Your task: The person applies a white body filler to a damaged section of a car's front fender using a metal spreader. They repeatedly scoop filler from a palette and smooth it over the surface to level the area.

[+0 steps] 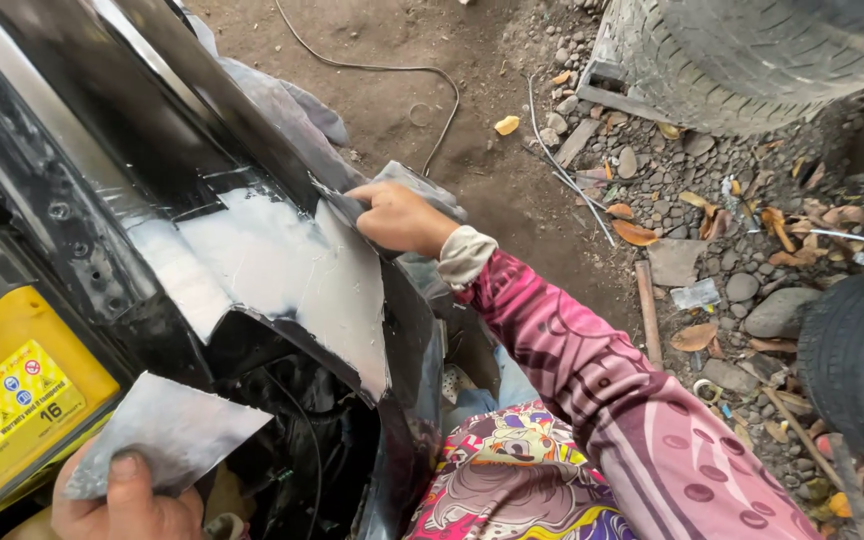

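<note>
My right hand (397, 217) presses a grey sheet of sandpaper (422, 188) against the outer edge of a black car fender (282, 270) that is covered in pale grey filler. My left hand (127, 505), at the bottom left, pinches a second grey sheet of sandpaper (167, 430) with the thumb on top, held over the dark opening beside the fender. My right sleeve is pink and patterned.
A yellow car battery (17, 400) sits at the left inside the engine bay. The ground is dirt with stones and dry leaves. Tyres stand at the top right (752, 50) and right edge (857, 360). A thin cable (402, 70) lies on the dirt.
</note>
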